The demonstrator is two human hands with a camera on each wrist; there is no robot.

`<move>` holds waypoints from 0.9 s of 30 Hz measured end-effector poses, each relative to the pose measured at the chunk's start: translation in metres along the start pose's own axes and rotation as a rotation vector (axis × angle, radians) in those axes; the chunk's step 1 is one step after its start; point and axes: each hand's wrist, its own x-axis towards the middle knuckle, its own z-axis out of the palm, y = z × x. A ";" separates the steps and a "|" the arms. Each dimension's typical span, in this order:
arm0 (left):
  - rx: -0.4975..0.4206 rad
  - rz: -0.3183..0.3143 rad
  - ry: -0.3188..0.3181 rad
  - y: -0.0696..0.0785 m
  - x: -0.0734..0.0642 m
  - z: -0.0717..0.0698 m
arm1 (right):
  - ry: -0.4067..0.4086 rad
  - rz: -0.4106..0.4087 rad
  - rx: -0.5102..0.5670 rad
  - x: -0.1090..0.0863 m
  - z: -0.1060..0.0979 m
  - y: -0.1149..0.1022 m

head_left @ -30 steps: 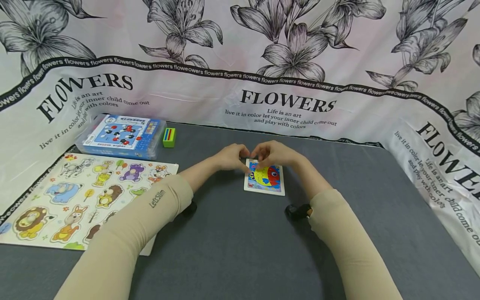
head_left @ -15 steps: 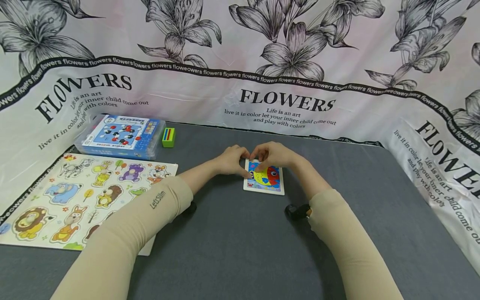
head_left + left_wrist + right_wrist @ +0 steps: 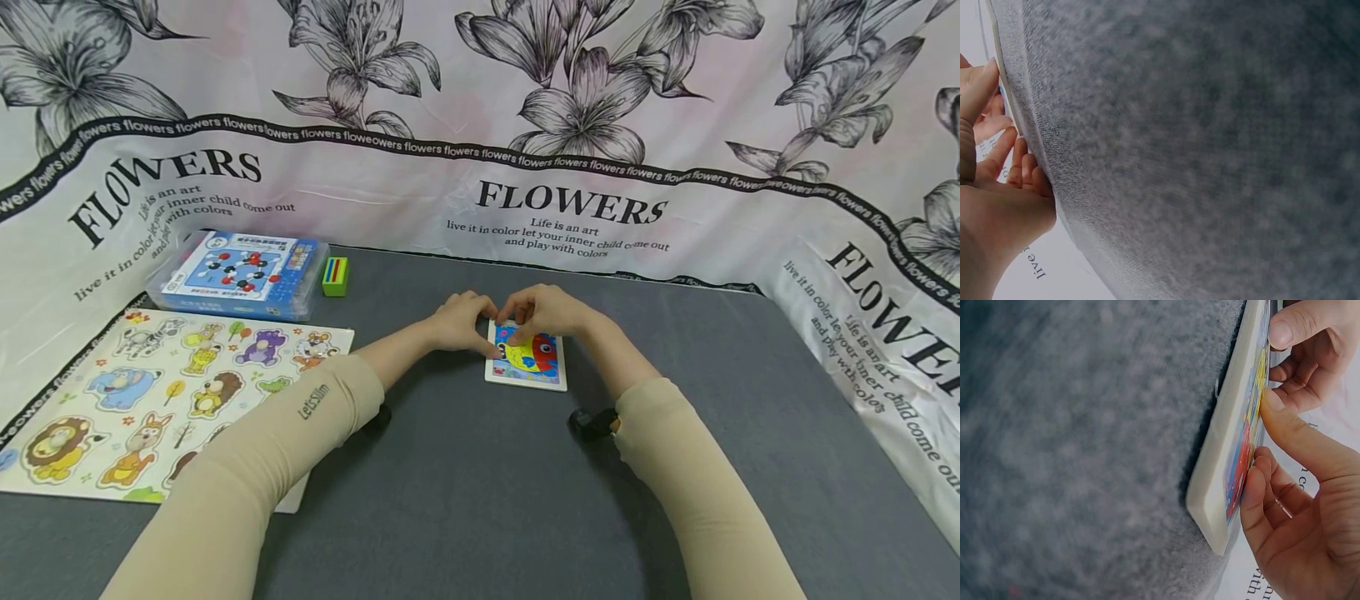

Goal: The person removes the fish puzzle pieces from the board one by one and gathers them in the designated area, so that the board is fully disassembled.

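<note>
A small square fish puzzle [image 3: 542, 360], with a white frame and a yellow and red fish, lies on the dark grey tabletop. My left hand [image 3: 456, 323] holds its far left corner, the thumb at the left edge and the forefinger at the far edge. From the far side, my right hand [image 3: 555, 310] rests its thumb on the yellow part, the other fingers curled near the far edge. The right wrist view shows the right thumb [image 3: 1277, 403] touching the picture beside the left thumb [image 3: 1282, 334]. The two forefingers nearly meet at the corner, hiding part of the picture.
A large animal puzzle board [image 3: 176, 392] lies at the left, partly under the left sleeve [image 3: 300, 425]. Behind it stand a clear and blue plastic box [image 3: 232, 271] and a small green block [image 3: 335, 277] with coloured stripes. A flower-printed cloth [image 3: 420, 183] hangs at the back.
Both hands stay at the puzzle's far left corner. The left thumb has shifted slightly down the left edge, and the right thumb has moved slightly nearer on the picture.
</note>
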 end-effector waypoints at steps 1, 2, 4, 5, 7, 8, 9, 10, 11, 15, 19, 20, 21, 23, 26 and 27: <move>-0.003 0.000 0.001 0.000 0.000 0.000 | 0.000 -0.002 -0.003 0.000 0.000 0.000; -0.003 0.000 0.003 0.000 0.000 0.000 | 0.000 -0.005 -0.008 0.000 0.000 0.000; -0.002 0.001 0.006 0.000 -0.001 0.000 | 0.001 -0.014 -0.024 0.000 0.000 0.000; -0.003 0.001 0.007 0.000 -0.001 0.000 | -0.001 -0.017 -0.030 0.000 0.000 -0.001; -0.005 0.003 0.010 0.000 -0.001 0.000 | -0.009 -0.024 -0.046 0.000 0.000 -0.001; -0.006 0.005 0.011 -0.001 -0.002 0.000 | -0.014 -0.026 -0.053 0.000 0.000 -0.001; -0.008 0.007 0.010 -0.001 -0.002 0.001 | -0.020 -0.028 -0.059 0.000 0.000 -0.001; -0.009 0.009 0.010 -0.001 -0.002 0.001 | -0.028 -0.032 -0.064 0.000 0.000 -0.002; -0.012 0.010 0.009 -0.001 -0.002 0.001 | -0.035 -0.035 -0.068 0.000 0.000 -0.002; -0.016 0.013 0.007 -0.003 -0.003 0.003 | -0.052 -0.046 -0.077 0.000 0.000 -0.002; -0.014 0.019 0.008 -0.004 -0.002 0.003 | -0.055 -0.050 -0.078 0.000 0.000 -0.003; -0.013 0.022 0.008 -0.004 -0.002 0.003 | -0.054 -0.054 -0.079 0.000 0.001 -0.003; -0.014 0.024 0.007 -0.004 -0.002 0.003 | -0.051 -0.058 -0.080 0.000 0.001 -0.003; -0.013 0.026 0.009 -0.005 -0.002 0.003 | -0.042 -0.066 -0.087 -0.001 0.002 -0.004; -0.010 0.029 0.010 -0.005 -0.002 0.003 | -0.022 -0.065 -0.096 -0.002 0.002 -0.004; -0.010 0.029 0.009 -0.005 -0.002 0.003 | -0.013 -0.061 -0.097 -0.003 0.002 -0.003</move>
